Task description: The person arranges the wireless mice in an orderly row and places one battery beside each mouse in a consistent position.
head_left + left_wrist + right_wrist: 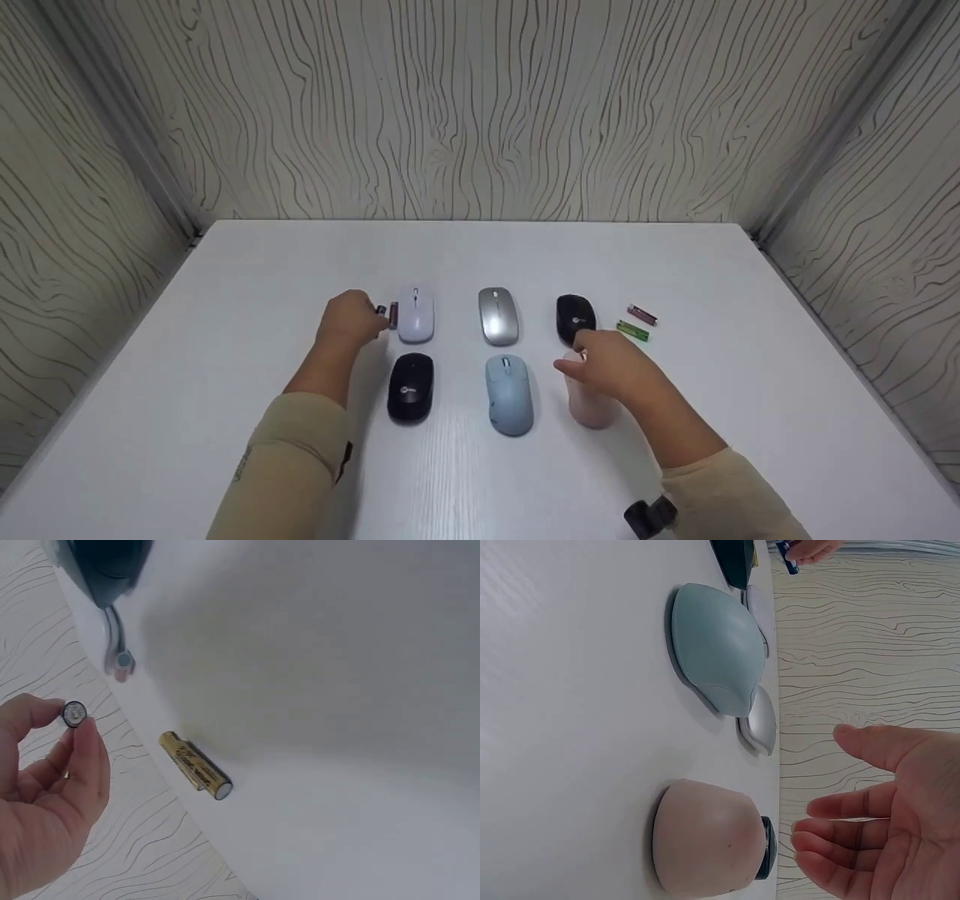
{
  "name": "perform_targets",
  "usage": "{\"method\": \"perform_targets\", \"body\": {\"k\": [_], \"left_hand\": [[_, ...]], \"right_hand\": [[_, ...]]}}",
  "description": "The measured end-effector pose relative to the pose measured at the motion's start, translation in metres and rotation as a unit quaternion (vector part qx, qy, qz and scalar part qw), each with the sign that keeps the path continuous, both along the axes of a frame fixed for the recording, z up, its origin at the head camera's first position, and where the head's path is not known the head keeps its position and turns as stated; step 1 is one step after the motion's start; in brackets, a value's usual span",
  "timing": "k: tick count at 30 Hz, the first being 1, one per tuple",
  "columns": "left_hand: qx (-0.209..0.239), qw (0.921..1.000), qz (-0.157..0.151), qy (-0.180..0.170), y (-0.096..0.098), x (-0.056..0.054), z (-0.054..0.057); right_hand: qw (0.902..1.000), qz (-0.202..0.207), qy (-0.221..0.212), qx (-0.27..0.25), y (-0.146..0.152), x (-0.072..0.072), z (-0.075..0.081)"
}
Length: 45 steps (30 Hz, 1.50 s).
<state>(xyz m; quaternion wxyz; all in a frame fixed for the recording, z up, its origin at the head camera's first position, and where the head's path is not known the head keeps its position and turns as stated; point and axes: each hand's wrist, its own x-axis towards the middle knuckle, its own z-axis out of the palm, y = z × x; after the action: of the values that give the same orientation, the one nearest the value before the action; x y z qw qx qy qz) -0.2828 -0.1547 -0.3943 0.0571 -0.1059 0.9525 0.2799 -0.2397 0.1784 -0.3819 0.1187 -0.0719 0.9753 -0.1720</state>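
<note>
My left hand [349, 321] pinches a dark blue battery [787, 558] between thumb and fingertips, its round end showing in the left wrist view. Beside it, a dark red battery [394, 315] lies along the left edge of a pale lavender mouse [416, 315]; the left wrist view has a gold-labelled battery [199, 768] on the table. Over the pink mouse [590, 406] hovers my right hand [613, 364], its fingers loosely bent and nothing between them in the right wrist view. The hand partly covers that mouse. Just behind it sits a black mouse [575, 316].
A silver mouse [499, 316] and a light blue mouse [510, 396] stand mid-table. Another black mouse [410, 387] is front left. To the right lie a green battery [633, 331] and a red battery [642, 314]. Wood-patterned panels [465, 112] enclose the white table [465, 495].
</note>
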Motion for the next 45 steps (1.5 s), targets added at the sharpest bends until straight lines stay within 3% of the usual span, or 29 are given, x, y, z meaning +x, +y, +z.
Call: {"method": "perform_targets", "body": {"k": [7, 17, 25, 33, 45], "left_hand": [[0.066, 0.9976, 0.019, 0.009, 0.028, -0.009, 0.01], [0.072, 0.9969, 0.024, 0.019, 0.066, -0.02, 0.014], [0.085, 0.994, 0.067, -0.008, 0.099, -0.028, 0.001], [0.097, 0.993, 0.066, -0.009, 0.115, -0.03, -0.016], [0.084, 0.9949, 0.056, -0.004, 0.126, -0.034, -0.03]], "right_hand": [[0.9999, -0.008, -0.005, 0.005, 0.003, -0.002, -0.002], [1.0, -0.006, 0.0, -0.003, 0.006, -0.004, -0.001], [1.0, -0.001, 0.003, -0.008, 0.009, -0.002, -0.001], [0.9999, -0.008, -0.003, -0.008, 0.008, 0.0, -0.004], [0.9992, -0.029, -0.016, -0.024, 0.013, -0.001, -0.009]]}}
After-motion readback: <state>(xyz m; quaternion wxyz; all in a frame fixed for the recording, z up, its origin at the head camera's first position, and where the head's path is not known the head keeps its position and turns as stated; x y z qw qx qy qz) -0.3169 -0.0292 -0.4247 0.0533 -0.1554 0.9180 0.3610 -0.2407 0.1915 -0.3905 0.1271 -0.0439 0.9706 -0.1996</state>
